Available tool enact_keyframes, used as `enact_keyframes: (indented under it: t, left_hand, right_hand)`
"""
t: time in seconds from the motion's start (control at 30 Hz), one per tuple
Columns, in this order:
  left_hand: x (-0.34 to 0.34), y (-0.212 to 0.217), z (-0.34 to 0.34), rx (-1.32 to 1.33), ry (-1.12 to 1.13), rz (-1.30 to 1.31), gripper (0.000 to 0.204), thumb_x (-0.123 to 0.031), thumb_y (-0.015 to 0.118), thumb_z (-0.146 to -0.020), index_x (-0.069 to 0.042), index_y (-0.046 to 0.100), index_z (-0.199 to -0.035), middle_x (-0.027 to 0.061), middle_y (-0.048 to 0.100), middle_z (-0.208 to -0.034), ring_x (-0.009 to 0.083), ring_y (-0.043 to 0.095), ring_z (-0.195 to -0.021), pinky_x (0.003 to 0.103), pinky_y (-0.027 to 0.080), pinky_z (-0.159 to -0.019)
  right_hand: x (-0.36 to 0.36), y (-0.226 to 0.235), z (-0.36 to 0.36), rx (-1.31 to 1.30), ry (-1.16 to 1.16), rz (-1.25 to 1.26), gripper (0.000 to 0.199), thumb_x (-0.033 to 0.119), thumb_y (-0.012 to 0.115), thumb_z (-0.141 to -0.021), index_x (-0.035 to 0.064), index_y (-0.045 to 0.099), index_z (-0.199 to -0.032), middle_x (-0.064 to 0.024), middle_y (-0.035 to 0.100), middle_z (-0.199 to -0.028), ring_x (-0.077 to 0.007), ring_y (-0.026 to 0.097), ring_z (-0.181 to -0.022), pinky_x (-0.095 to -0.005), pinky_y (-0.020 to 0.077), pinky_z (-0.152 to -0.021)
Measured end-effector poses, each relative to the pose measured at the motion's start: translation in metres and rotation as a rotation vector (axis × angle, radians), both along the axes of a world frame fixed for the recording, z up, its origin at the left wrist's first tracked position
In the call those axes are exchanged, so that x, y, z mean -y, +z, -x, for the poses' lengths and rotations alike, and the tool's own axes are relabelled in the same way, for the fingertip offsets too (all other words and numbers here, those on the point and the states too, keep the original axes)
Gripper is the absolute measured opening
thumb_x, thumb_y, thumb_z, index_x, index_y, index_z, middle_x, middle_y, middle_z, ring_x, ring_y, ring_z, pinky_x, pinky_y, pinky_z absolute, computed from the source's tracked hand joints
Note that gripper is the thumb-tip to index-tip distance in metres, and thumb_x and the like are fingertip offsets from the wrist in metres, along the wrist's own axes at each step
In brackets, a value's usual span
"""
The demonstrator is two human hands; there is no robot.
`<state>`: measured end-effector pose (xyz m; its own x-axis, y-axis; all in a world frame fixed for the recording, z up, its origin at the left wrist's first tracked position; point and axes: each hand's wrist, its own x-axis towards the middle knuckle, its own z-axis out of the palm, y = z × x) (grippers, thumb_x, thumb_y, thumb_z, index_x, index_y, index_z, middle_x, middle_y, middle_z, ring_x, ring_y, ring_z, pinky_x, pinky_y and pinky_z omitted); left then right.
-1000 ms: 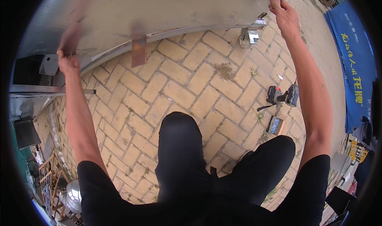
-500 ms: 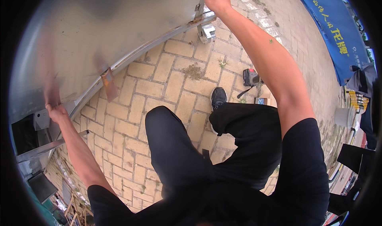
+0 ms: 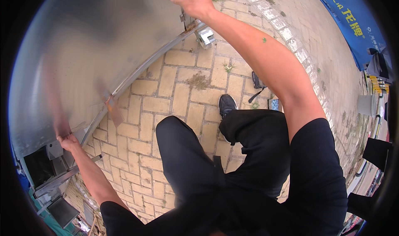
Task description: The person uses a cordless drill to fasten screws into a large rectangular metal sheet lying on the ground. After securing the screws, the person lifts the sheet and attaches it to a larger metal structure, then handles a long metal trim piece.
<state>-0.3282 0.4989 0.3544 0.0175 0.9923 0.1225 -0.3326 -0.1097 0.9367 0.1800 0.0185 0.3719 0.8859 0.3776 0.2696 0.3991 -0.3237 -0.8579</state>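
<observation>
A large, shiny sheet-metal panel (image 3: 112, 32) fills the upper left, with blurred reflections of my arms in it. At its lower left, my left hand (image 3: 67, 141) is closed at the panel's edge, fingers partly hidden. My right hand (image 3: 195, 3) reaches to the far right edge, its fingers bent against the metal and partly out of the picture. Below it a white metal fitting (image 3: 205, 37) is by the panel's corner. A rusty tab (image 3: 112, 107) sticks out from the panel's lower rim.
Yellow paving bricks (image 3: 166, 78) cover the ground. A dark tool (image 3: 257, 80) lies partly behind my right forearm, near my shoe (image 3: 227, 105). A metal bar (image 3: 68, 175) juts out below my left hand. At the right are a blue canopy (image 3: 347, 24) and a pale bucket (image 3: 367, 105).
My right hand has shifted left along with the panel's far corner, and its forearm now covers more of the dark tool. My left hand sits slightly lower and farther right in view.
</observation>
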Motion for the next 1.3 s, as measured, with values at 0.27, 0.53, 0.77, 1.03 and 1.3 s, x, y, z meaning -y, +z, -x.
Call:
enact_keyframes:
  t: [0.27, 0.53, 0.77, 1.03, 1.3]
  left_hand:
    - [0.029, 0.025, -0.029, -0.101, 0.017, 0.033, 0.054, -0.042, 0.033, -0.107, -0.009, 0.04, -0.148, 0.0099, 0.04, -0.152, 0.0275, 0.037, -0.14, 0.046, 0.03, -0.117]
    - [0.004, 0.01, -0.023, -0.114, 0.013, 0.058, 0.056, -0.044, 0.042, -0.103, -0.008, 0.042, -0.146, 0.0087, 0.039, -0.152, 0.0258, 0.038, -0.138, 0.045, 0.028, -0.117]
    - [0.014, 0.002, -0.01, -0.28, 0.046, 0.115, 0.064, -0.048, 0.048, -0.101, -0.005, 0.04, -0.147, 0.0147, 0.043, -0.15, 0.0282, 0.038, -0.14, 0.045, 0.031, -0.114]
    - [0.076, 0.112, -0.066, -0.88, 0.712, -0.821, 0.079, -0.04, 0.071, -0.09, 0.004, 0.038, -0.146, 0.0241, 0.033, -0.152, 0.0374, 0.031, -0.141, 0.046, 0.027, -0.116]
    - [0.204, 0.232, -0.212, -0.879, 0.399, -1.649, 0.064, -0.031, 0.067, -0.094, -0.005, 0.041, -0.148, 0.0151, 0.036, -0.154, 0.0355, 0.028, -0.145, 0.053, 0.019, -0.119]
  right_hand:
    - [0.028, -0.025, -0.024, 0.119, 0.13, 0.265, 0.046, 0.033, 0.073, -0.088, 0.0005, 0.066, -0.12, -0.016, 0.07, -0.111, -0.0302, 0.068, -0.1, -0.0391, 0.0526, -0.092]
    - [0.01, -0.052, 0.003, 0.037, -0.055, 0.276, 0.033, 0.023, 0.079, -0.08, 0.0031, 0.063, -0.1, -0.0158, 0.068, -0.105, -0.0335, 0.064, -0.103, -0.044, 0.0498, -0.088]
    - [0.009, -0.063, 0.0, -0.032, -0.011, 0.249, 0.032, 0.024, 0.08, -0.079, 0.0019, 0.06, -0.09, -0.017, 0.067, -0.097, -0.0354, 0.064, -0.096, -0.0445, 0.0492, -0.083]
    - [0.0, -0.066, -0.005, 0.022, -0.059, 0.128, 0.032, 0.019, 0.078, -0.08, 0.0038, 0.054, -0.095, -0.0157, 0.062, -0.099, -0.0361, 0.06, -0.097, -0.0451, 0.0474, -0.082]
    - [0.0, -0.072, -0.002, -0.006, -0.064, 0.142, 0.033, 0.02, 0.079, -0.079, 0.0052, 0.054, -0.095, -0.0144, 0.062, -0.098, -0.0353, 0.06, -0.096, -0.0446, 0.0472, -0.082]
